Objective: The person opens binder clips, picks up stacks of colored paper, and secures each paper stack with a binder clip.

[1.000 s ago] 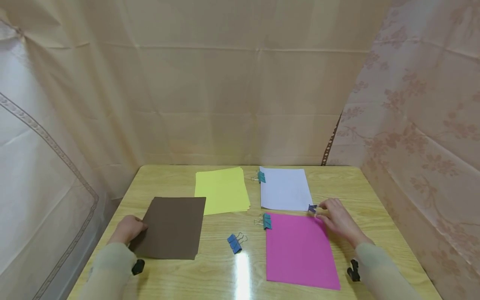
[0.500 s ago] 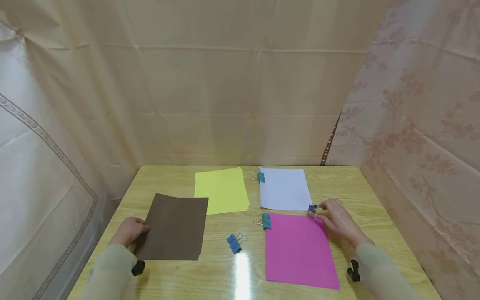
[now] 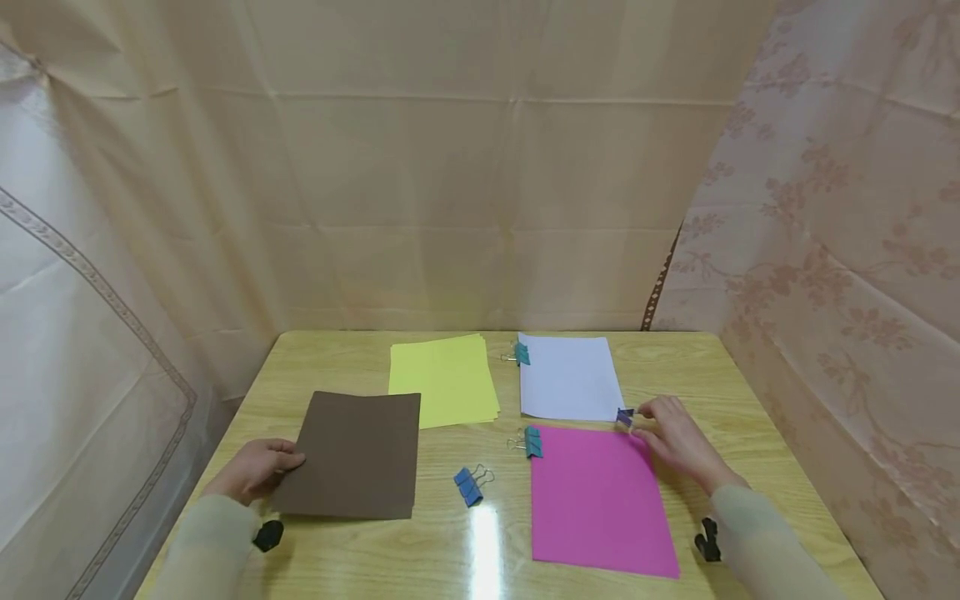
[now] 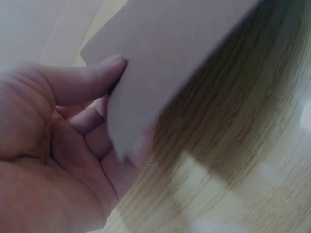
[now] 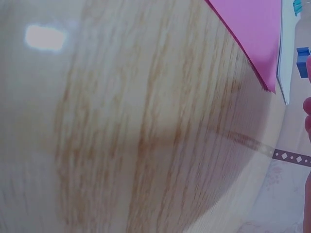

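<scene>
My left hand [image 3: 255, 469] pinches the left edge of a small stack of dark brown paper [image 3: 362, 458]. In the left wrist view the thumb lies on top of the paper [image 4: 155, 53], fingers underneath, and the sheet slants above the table. My right hand [image 3: 684, 442] pinches a dark blue binder clip [image 3: 625, 416] near the lower right corner of the white paper stack [image 3: 570, 379] and above the pink paper stack [image 3: 603, 504]. The right wrist view catches this blue clip [image 5: 303, 62] and part of the fingers at its right edge.
A loose blue binder clip [image 3: 469, 487] lies mid-table. Yellow paper [image 3: 444, 379] sits behind, partly overlapped in view by the brown stack. Teal binder clips hold the left edges of the white [image 3: 522, 354] and pink [image 3: 534, 442] stacks. Curtains surround the table [image 3: 330, 354].
My left hand and the brown paper have shifted slightly to the right, with the paper's left part tilting up a little. My right hand and its clip stay in place.
</scene>
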The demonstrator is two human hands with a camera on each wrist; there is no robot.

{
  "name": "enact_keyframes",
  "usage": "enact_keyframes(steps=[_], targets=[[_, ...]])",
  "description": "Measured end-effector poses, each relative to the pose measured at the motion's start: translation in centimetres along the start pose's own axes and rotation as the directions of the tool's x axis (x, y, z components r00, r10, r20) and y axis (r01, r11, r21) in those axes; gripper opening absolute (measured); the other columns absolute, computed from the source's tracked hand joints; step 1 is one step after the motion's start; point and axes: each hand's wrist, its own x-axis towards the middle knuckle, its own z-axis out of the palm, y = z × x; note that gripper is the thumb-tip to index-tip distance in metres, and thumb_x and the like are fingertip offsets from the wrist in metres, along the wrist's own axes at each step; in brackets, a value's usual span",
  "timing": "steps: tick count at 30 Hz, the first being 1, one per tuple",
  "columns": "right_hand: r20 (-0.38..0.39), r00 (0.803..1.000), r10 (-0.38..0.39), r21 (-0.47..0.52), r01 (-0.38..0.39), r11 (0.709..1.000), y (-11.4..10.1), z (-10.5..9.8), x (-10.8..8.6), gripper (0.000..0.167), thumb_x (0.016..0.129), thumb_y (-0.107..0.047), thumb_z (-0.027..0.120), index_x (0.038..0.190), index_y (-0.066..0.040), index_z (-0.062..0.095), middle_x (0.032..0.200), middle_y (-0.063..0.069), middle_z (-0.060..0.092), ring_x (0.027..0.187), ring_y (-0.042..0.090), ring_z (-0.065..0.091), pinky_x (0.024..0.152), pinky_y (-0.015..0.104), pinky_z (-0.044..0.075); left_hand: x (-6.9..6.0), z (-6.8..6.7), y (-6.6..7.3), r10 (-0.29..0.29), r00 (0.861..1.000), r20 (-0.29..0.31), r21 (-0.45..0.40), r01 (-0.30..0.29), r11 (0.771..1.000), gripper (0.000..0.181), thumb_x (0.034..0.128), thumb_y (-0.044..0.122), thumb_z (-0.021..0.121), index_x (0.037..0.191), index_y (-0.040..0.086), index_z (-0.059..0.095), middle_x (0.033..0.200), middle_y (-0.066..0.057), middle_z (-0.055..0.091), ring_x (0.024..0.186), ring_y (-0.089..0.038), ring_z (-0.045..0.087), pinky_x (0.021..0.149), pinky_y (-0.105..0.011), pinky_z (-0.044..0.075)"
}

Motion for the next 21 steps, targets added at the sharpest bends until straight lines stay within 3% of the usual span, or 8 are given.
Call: enact_keyframes(steps=[8, 13, 16, 21], targets=[[0.003, 1.0, -0.005, -0.005, 0.005, 1.0, -0.1, -0.1, 0.1, 0.029, 0.086, -0.006, 0.081, 0.106, 0.002, 0.062, 0.101, 0.011, 0.06, 0.1, 0.03, 0.055, 0.086, 0.051, 0.05, -0.1, -0.5, -0.4, 0.031, 0.999, 0.013, -0.056, -0.031, 0.998, 0.039, 0.0997, 0.016, 0.066, 0.127, -0.01, 0.056, 0.102, -0.005, 0.068, 0.089, -0.018, 0.066, 0.077, -0.037, 0.057], [0.021, 0.999, 0.024, 0.007, -0.024, 1.0, -0.1, -0.1, 0.1, 0.029, 0.087, -0.008, 0.08, 0.107, 0.002, 0.061, 0.102, 0.012, 0.06, 0.101, 0.031, 0.054, 0.087, 0.051, 0.05, -0.1, -0.9, -0.4, 0.057, 0.998, 0.011, -0.131, -0.055, 0.99, 0.036, 0.1002, 0.019, 0.067, 0.126, -0.005, 0.057, 0.1, -0.001, 0.069, 0.09, -0.016, 0.068, 0.078, -0.037, 0.058], [0.003, 1.0, 0.003, -0.003, -0.003, 1.0, -0.1, -0.1, 0.2, 0.03, 0.086, -0.008, 0.081, 0.107, 0.002, 0.061, 0.102, 0.012, 0.061, 0.101, 0.03, 0.055, 0.087, 0.051, 0.05, -0.2, -1.0, -0.1, 0.082, 0.997, 0.005, -0.147, -0.08, 0.986, 0.033, 0.1012, 0.021, 0.066, 0.124, -0.002, 0.06, 0.101, 0.001, 0.07, 0.09, -0.015, 0.069, 0.079, -0.037, 0.058], [-0.012, 1.0, -0.026, -0.008, 0.026, 1.0, -0.3, -0.2, 0.4, 0.03, 0.086, -0.006, 0.081, 0.107, 0.002, 0.062, 0.101, 0.011, 0.062, 0.099, 0.029, 0.056, 0.086, 0.05, 0.051, -0.3, -0.8, 0.8, 0.119, 0.993, -0.006, -0.145, -0.119, 0.982, 0.053, 0.1019, 0.028, 0.066, 0.14, -0.005, 0.051, 0.108, 0.002, 0.068, 0.096, -0.014, 0.07, 0.083, -0.035, 0.058]])
